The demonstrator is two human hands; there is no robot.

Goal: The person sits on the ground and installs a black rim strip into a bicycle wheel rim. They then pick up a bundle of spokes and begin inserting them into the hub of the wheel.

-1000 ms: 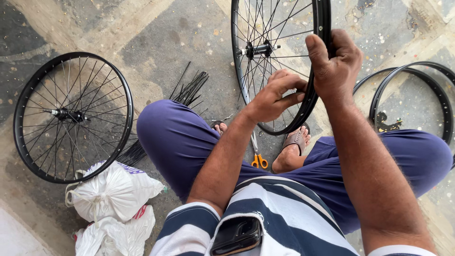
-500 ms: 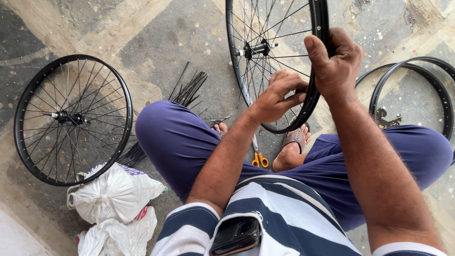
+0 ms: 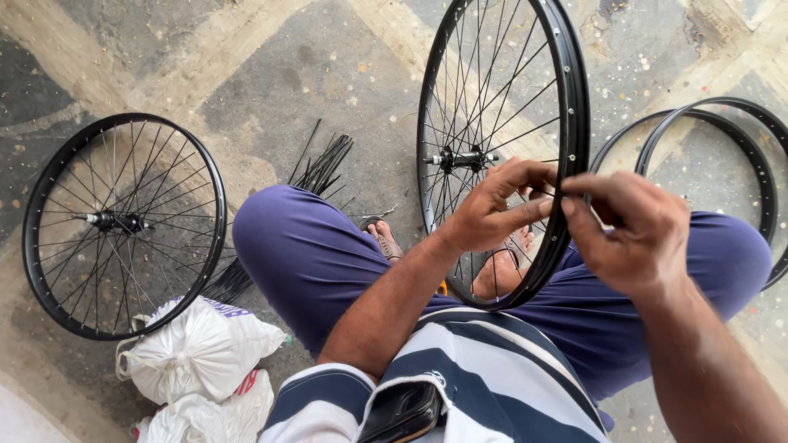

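Between our knees, a black spoked bicycle wheel (image 3: 566, 107) stood upright on its rim, its lower arc resting down by our sandalled feet and its silver hub axle (image 3: 461, 158) pointing sideways. We sat on the stone floor (image 3: 271, 74) in blue trousers (image 3: 304, 254) and a striped shirt (image 3: 492, 385), with a dark phone (image 3: 402, 413) poking out of the shirt pocket.

Our left hand (image 3: 492, 209) reached in among the spokes from the near side, fingers (image 3: 525, 174) curled and pressed together, the tips closed on a spoke just inside the rim. Our right hand (image 3: 636, 234) sat on the outer side of the rim, thumb and forefinger pinched together right at the rim's edge; whatever small part they held was too small for us to make out. The two hands were almost touching, with only the rim between them.

To our left, a second finished wheel (image 3: 123, 226) lay flat on the floor, and just beside it sat two white plastic bags (image 3: 197, 353). A bundle of loose black spokes (image 3: 324, 164) lay behind our left knee. On the right, two bare black rims (image 3: 759, 164) lay overlapping, partly hidden by our right leg.
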